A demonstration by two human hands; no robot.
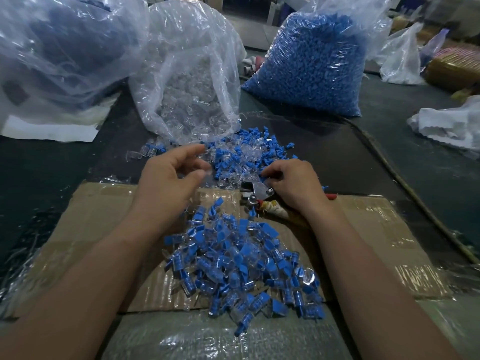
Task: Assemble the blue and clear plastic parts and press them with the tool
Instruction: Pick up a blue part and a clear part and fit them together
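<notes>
At the counter's [337,157] loose pile [241,154], the right hand [293,183] pinches a blue part [262,178], the tool [255,190] kept under its palm for pressing; the left hand [168,178] hovers half-curled, whether holding anything I cannot tell

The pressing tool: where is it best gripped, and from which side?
Take the tool by its cloth-wrapped handle, coming from the right: the metal head points left, and the handles run rightward under the right hand.

Bare left grip [166,183], bare right grip [296,184], bare forearms [98,268]
</notes>
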